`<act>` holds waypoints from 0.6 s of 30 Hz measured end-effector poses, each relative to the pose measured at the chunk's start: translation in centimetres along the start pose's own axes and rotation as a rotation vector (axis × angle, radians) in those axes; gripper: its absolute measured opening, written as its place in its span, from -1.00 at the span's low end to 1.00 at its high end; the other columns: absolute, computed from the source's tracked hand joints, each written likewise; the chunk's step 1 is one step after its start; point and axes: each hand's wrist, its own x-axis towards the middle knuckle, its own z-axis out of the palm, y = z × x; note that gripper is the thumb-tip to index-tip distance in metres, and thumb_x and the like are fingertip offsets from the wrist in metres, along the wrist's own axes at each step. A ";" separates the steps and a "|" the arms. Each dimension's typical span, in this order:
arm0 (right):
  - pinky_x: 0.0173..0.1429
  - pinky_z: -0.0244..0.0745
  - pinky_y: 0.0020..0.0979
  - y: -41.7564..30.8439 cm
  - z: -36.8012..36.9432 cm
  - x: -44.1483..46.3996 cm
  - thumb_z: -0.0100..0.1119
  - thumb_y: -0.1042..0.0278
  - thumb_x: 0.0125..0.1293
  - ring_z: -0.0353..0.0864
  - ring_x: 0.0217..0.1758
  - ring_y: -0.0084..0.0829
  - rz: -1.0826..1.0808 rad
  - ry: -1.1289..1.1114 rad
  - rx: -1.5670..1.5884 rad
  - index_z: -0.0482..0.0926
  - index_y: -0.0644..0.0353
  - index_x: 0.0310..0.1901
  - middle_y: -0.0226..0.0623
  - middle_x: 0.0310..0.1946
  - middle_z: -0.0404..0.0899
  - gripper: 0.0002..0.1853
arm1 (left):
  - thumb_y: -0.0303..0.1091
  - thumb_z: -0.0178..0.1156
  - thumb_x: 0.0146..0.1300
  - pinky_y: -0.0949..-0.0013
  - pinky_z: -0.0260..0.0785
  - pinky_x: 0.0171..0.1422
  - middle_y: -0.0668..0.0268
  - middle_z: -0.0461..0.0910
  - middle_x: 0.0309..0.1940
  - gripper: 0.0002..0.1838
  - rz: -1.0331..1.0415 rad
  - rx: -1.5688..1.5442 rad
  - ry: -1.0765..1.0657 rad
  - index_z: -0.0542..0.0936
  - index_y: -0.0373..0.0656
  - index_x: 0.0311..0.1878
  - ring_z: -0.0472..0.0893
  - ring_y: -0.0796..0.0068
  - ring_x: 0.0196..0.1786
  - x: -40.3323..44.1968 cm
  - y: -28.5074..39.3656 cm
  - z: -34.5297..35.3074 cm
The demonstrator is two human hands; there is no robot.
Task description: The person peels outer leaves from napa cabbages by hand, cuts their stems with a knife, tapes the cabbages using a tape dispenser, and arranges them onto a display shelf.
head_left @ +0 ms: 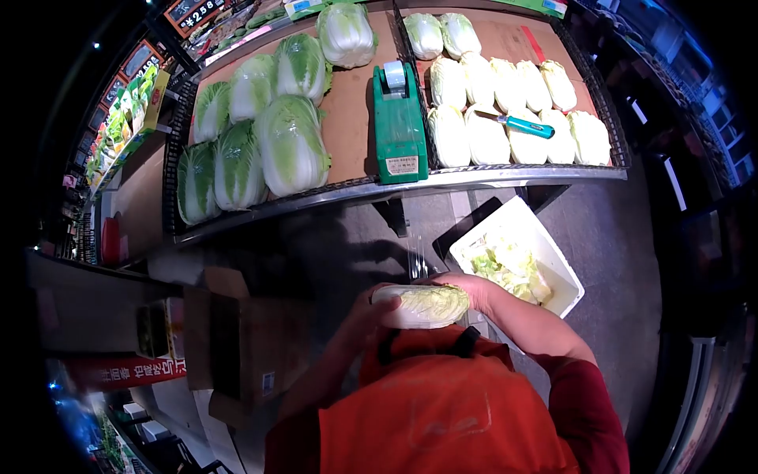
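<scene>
We have pale cabbages (509,85) lined up on the surface (352,118), but the held cabbage (433,306), before the apron (442,391), is not: the left hand (371,308) has its fingers gripping it, the right hand's too hidden to tell.

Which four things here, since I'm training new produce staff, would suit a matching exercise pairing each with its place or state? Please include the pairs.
Things:
1. Tape dispenser
2. Knife
3. White box
4. Cabbage nearest the orange apron

Places or states:
A. Holds loose leaves
B. Between the left hand and the right hand
C. Between the larger cabbages and the smaller cabbages
D. Lies on top of the smaller cabbages

Pairs: 1-C, 2-D, 3-A, 4-B
</scene>
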 end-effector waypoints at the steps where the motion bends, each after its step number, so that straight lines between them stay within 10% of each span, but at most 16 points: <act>1: 0.05 0.54 -0.40 0.0 0.1 0.4 0.04 0.46 0.31 0.61 -0.06 -0.40 -0.027 0.008 -0.026 0.40 0.38 0.13 -0.10 -0.02 0.55 -0.63 | -0.19 0.28 0.12 0.41 0.44 -0.03 0.26 0.53 -0.15 -0.54 -0.024 -0.015 0.010 0.43 -0.25 0.00 0.55 0.50 -0.11 0.1 0.1 -0.4; 11: -0.23 0.53 -0.58 -3.6 3.7 -0.2 0.12 0.36 0.27 0.60 -0.25 -0.58 -0.295 0.132 -0.195 0.48 0.18 0.03 -0.33 -0.17 0.59 -0.70 | 0.05 0.06 0.28 0.38 0.50 -0.23 0.30 0.56 -0.25 -0.58 -0.361 -0.022 0.077 0.46 -0.12 -0.05 0.60 0.52 -0.30 0.9 0.5 -2.7; 18: -0.37 0.54 -0.62 -7.9 4.3 1.3 0.09 0.20 0.33 0.57 -0.21 -0.62 -0.423 0.285 -0.396 0.42 0.16 0.10 -0.37 -0.18 0.58 -0.63 | 0.06 0.02 0.30 0.25 0.42 0.17 0.23 0.53 0.02 -0.44 -0.572 -0.332 0.018 0.37 -0.18 0.19 0.55 0.36 0.06 -1.2 -1.4 -5.0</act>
